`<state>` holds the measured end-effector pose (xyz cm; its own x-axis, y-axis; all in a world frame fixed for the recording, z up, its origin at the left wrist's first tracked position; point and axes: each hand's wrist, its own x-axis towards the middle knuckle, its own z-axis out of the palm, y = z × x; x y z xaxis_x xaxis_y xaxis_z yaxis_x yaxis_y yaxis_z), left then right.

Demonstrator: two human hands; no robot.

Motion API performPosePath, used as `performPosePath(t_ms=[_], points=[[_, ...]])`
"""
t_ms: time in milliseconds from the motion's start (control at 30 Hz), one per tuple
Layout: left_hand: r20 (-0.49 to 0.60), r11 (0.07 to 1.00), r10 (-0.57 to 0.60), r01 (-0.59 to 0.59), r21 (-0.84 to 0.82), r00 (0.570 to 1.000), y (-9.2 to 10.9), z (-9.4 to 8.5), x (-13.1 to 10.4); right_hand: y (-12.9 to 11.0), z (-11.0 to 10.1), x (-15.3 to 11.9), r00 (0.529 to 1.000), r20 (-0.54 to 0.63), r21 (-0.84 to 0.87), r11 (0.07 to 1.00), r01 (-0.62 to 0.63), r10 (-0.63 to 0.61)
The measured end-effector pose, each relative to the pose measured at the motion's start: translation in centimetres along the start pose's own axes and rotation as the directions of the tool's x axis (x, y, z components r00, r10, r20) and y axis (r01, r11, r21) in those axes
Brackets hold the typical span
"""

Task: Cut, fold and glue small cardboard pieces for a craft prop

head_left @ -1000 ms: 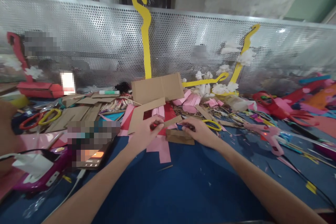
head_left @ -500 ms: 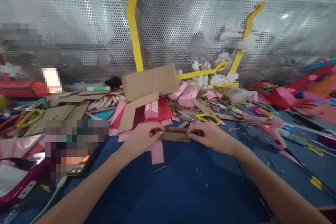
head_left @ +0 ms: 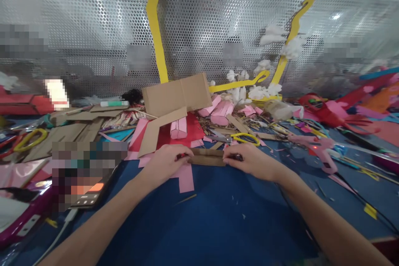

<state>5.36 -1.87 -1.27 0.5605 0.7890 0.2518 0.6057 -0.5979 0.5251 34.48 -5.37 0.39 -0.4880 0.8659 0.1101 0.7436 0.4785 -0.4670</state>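
Note:
A folded strip of brown cardboard (head_left: 207, 159) is held level between my two hands, just above the blue tabletop. My left hand (head_left: 173, 158) pinches its left end, and my right hand (head_left: 246, 159) grips the right end with bent fingers. Below the left hand lies a pink paper strip (head_left: 186, 179). Beyond the hands sit a small pink paper box (head_left: 178, 128) on red paper and an angled cardboard piece (head_left: 152, 133). Scissors with yellow handles (head_left: 246, 138) rest just past my right hand.
A pink glue gun (head_left: 318, 149) with a lit red light and a trailing cord lies at right. At left are a phone (head_left: 90, 195) and more yellow-handled scissors (head_left: 31, 140). A cardboard box (head_left: 177, 93) and yellow strips stand before a perforated metal panel (head_left: 199, 20).
The view has shifted slightly. Both hands keep their hold on the cardboard strip, which looks tilted a little differently and shows more of its inner side.

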Motion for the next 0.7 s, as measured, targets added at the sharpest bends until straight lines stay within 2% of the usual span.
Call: performPosePath(t_ms=[200, 700], points=[[0.026, 1.0, 0.014, -0.014, 0.008, 1.0, 0.49, -0.5, -0.04, 0.15, -0.12, -0.05, 0.999, 0.022, 0.005, 0.999, 0.033, -0.033], [0.04, 1.0, 0.01, -0.01, 0.006, 0.999, 0.26, -0.39, -0.16, 0.57, -0.19, -0.15, 0.996, 0.036, -0.019, 0.997, 0.079, -0.079]])
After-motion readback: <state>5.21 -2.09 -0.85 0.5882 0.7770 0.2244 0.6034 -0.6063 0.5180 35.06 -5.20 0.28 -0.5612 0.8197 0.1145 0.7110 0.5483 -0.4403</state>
